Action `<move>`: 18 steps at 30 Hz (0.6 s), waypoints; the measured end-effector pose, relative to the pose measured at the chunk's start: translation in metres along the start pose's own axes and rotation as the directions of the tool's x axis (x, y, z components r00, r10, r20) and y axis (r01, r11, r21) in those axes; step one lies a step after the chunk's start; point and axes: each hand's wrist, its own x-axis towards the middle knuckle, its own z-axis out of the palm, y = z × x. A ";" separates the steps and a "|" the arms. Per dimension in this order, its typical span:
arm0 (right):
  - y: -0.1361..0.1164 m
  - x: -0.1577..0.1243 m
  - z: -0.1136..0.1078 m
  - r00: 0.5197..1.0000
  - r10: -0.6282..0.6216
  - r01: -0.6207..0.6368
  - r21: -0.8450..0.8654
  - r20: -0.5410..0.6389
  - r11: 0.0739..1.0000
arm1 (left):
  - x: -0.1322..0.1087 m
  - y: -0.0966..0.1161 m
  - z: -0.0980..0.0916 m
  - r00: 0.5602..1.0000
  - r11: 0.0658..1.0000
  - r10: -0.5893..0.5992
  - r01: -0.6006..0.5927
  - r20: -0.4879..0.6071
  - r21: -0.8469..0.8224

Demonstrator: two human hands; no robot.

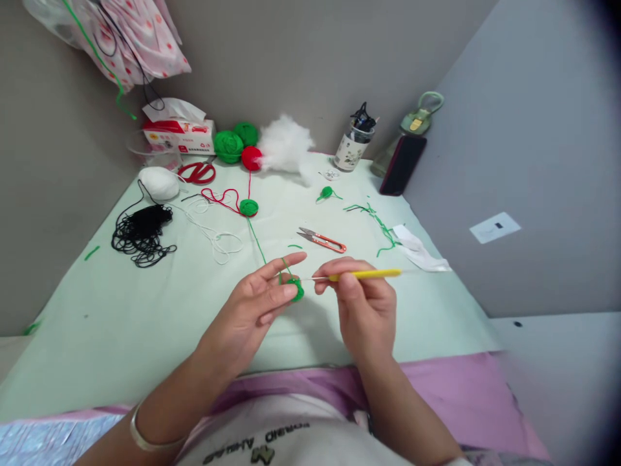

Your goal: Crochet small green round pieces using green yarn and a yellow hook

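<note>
My left hand [257, 298] pinches a small green crochet piece [297, 291] between thumb and fingers, its index finger stretched out with green yarn over it. That yarn runs back to a small green yarn ball [249, 207] on the table. In my right hand [366, 298] is a crochet hook [366, 274] with a yellow handle, held like a pen. The hook's thin metal shaft points left and its tip meets the top of the green piece. Beyond the hands lie orange thread snips [330, 242] with their blades pointing left.
Black yarn [145, 233], a white yarn ball [159, 183] and red scissors [197, 173] lie at the left. White stuffing [286, 145] and a tissue box [179, 136] stand along the back. A phone [403, 165] leans on a green bottle [385, 155] at right, near green yarn scraps [383, 230].
</note>
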 end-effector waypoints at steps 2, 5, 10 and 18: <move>0.000 0.004 -0.003 0.992 0.126 -0.121 0.144 -0.027 0.982 | 0.001 0.000 -0.004 0.997 0.997 -0.050 0.053 0.060 -0.050; -0.001 0.009 -0.004 0.965 0.261 -0.250 0.279 -0.002 0.927 | 0.002 -0.002 -0.006 0.994 0.996 -0.043 0.050 0.098 -0.075; 0.001 0.002 0.002 0.963 0.249 -0.266 0.210 0.106 0.941 | 0.000 -0.008 0.000 0.993 0.989 0.117 -0.119 0.021 0.088; 0.005 0.000 0.004 0.962 0.272 -0.264 0.211 -0.009 0.941 | 0.001 -0.006 -0.003 0.988 0.974 0.105 -0.125 0.116 0.187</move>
